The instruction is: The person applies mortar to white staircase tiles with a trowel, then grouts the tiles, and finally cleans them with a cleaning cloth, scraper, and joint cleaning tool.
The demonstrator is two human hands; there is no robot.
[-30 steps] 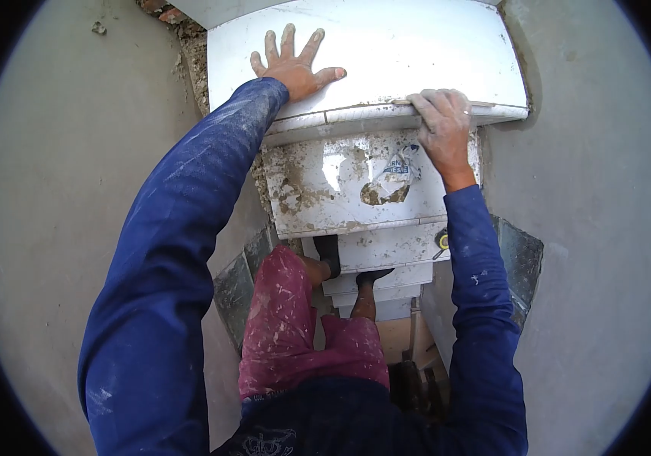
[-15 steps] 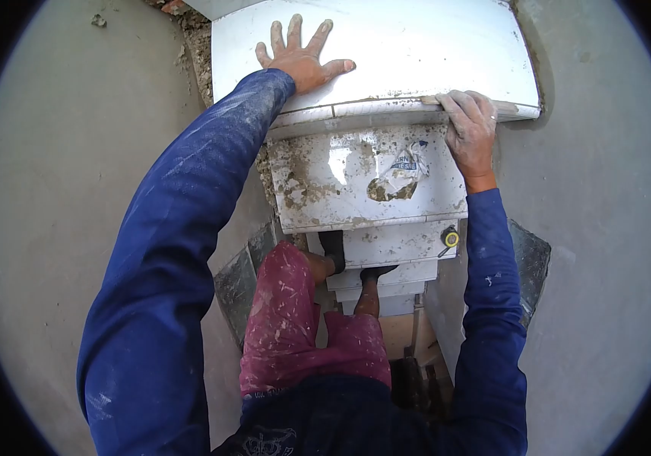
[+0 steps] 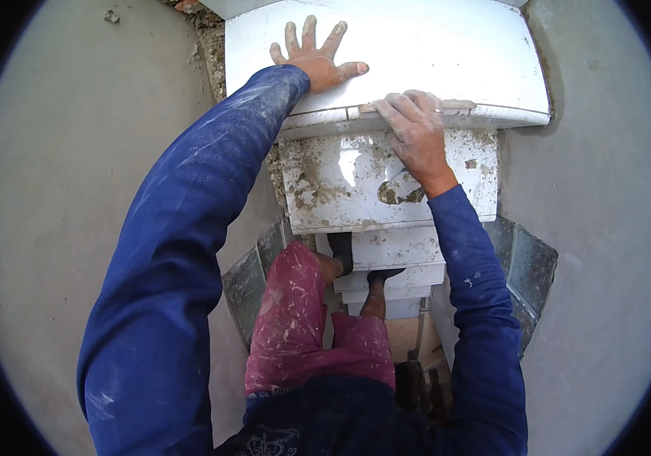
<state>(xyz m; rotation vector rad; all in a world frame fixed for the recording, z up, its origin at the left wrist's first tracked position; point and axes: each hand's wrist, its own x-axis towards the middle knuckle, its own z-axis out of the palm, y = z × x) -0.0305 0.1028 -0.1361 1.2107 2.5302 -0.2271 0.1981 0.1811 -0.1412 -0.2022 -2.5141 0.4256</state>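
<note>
My left hand [image 3: 319, 61] lies flat with fingers spread on the white top slab [image 3: 432, 53]. At the slab's front edge, my right hand [image 3: 418, 129] has its fingers curled over a thin, dusty strip [image 3: 458, 105] that runs along the edge and shows on both sides of the fingers. Below the hands is a white step [image 3: 340, 186] spotted with dried mortar, with a rough hole in its surface partly behind my right wrist.
Grey plastered walls [image 3: 97, 175] rise on both sides. Lower white steps [image 3: 394, 249] hold my feet. Dark glossy tiles [image 3: 530, 266] are set in the right wall, and rubble [image 3: 211, 45] lines the slab's left side.
My right hand has slid left along the slab edge with the strip under its fingers. My left hand stays flat on the slab. The view has shifted slightly, and my right forearm now hides the tape measure.
</note>
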